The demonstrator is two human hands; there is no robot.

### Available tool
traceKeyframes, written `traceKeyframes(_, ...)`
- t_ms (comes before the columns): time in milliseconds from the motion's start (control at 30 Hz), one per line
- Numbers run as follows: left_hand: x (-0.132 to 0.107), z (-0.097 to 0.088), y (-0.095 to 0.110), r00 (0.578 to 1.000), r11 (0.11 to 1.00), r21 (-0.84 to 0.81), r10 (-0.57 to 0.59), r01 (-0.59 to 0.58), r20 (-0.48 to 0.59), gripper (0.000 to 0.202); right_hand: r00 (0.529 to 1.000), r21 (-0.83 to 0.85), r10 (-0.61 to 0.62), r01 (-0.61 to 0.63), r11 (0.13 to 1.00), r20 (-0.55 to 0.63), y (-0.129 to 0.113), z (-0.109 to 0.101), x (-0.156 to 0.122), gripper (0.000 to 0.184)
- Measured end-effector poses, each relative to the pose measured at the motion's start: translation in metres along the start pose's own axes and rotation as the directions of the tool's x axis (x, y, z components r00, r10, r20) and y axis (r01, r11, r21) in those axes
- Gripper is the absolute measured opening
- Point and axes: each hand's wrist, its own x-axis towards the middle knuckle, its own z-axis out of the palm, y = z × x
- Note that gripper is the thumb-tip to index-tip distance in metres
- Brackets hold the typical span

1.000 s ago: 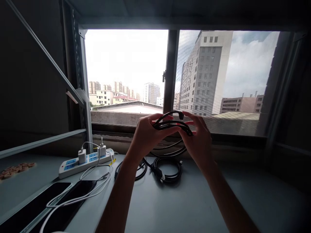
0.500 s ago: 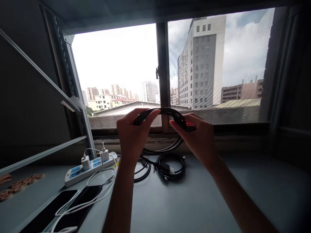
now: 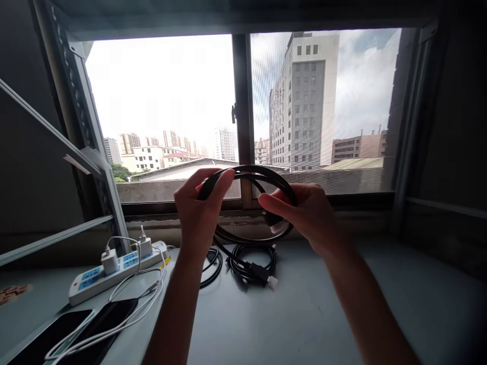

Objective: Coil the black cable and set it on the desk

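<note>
I hold a coiled black cable (image 3: pixel 253 173) up in front of the window, above the grey table (image 3: pixel 289 314). My left hand (image 3: pixel 200 213) is closed round the left side of the loop. My right hand (image 3: pixel 304 215) grips the right side, with the cable's plug end (image 3: pixel 274 224) by its fingers. Below the hands, two more black cable coils (image 3: pixel 251 261) lie on the table near the window ledge.
A white power strip (image 3: pixel 114 266) with two white chargers lies at the left, with white cords running to two dark phones (image 3: pixel 72 329). A metal shelf frame (image 3: pixel 76 152) stands at the far left. The window sill runs across the back.
The loop in my hands has opened wider and become rounder. My view has turned a little to the right, so the power strip and phones sit further left.
</note>
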Motion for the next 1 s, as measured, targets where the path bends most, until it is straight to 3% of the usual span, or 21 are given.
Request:
traceKeyframes(100, 0.002, 0.003, -0.010, 0.999, 0.999, -0.043, -0.024, 0.026, 0.041, 0.026, 0.997, 0.134, 0.071, -0.074, 0.988, 0.030, 0.000, 0.002, 0.002, 0.044)
traceKeyframes(267, 0.007, 0.000, -0.029, 0.996, 0.996, 0.083, -0.039, 0.032, 0.086, 0.038, 0.955, 0.158, 0.147, -0.191, 0.969, 0.256, 0.010, 0.000, 0.009, 0.048)
traceKeyframes(333, 0.009, -0.004, -0.032, 0.992, 0.988, 0.126, -0.099, 0.088, 0.083, 0.043, 0.962, 0.056, 0.102, -0.120, 0.991, 0.252, 0.017, -0.001, 0.011, 0.047)
traceKeyframes(433, 0.011, -0.006, -0.034, 0.961, 0.958, 0.120, -0.269, 0.261, 0.057, 0.048, 0.987, -0.246, -0.099, 0.127, 0.961, 0.126, 0.027, 0.002, 0.013, 0.044)
traceKeyframes(500, 0.010, -0.006, -0.035, 0.920, 0.919, 0.095, -0.389, 0.383, 0.056, 0.048, 0.962, -0.493, -0.241, 0.273, 0.826, 0.130, 0.033, 0.007, 0.013, 0.052)
traceKeyframes(567, 0.010, -0.005, -0.037, 0.873, 0.876, 0.064, -0.481, 0.477, 0.080, 0.045, 0.934, -0.683, -0.311, 0.343, 0.645, 0.175, 0.040, 0.013, 0.013, 0.054)
traceKeyframes(667, 0.012, -0.006, -0.041, 0.762, 0.794, 0.009, -0.587, 0.608, 0.272, 0.046, 0.914, -0.818, -0.369, 0.340, 0.464, 0.170, 0.052, 0.017, 0.016, 0.041)
traceKeyframes(733, 0.014, -0.008, -0.045, 0.657, 0.723, -0.022, -0.615, 0.691, 0.435, 0.044, 0.907, -0.848, -0.394, 0.320, 0.422, 0.146, 0.061, 0.015, 0.020, 0.033)
traceKeyframes(800, 0.015, -0.008, -0.054, 0.580, 0.660, -0.046, -0.622, 0.750, 0.527, 0.040, 0.916, -0.867, -0.382, 0.288, 0.406, 0.125, 0.071, 0.013, 0.025, 0.030)
traceKeyframes(900, 0.013, -0.007, -0.077, 0.551, 0.646, -0.007, -0.645, 0.763, 0.530, 0.034, 0.952, -0.879, -0.290, 0.217, 0.424, 0.096, 0.087, 0.009, 0.030, 0.027)
traceKeyframes(1000, 0.006, -0.007, -0.104, 0.536, 0.680, 0.314, -0.723, 0.663, 0.436, 0.031, 0.993, -0.869, -0.110, 0.091, 0.486, 0.042, 0.107, 0.008, 0.033, 0.026)
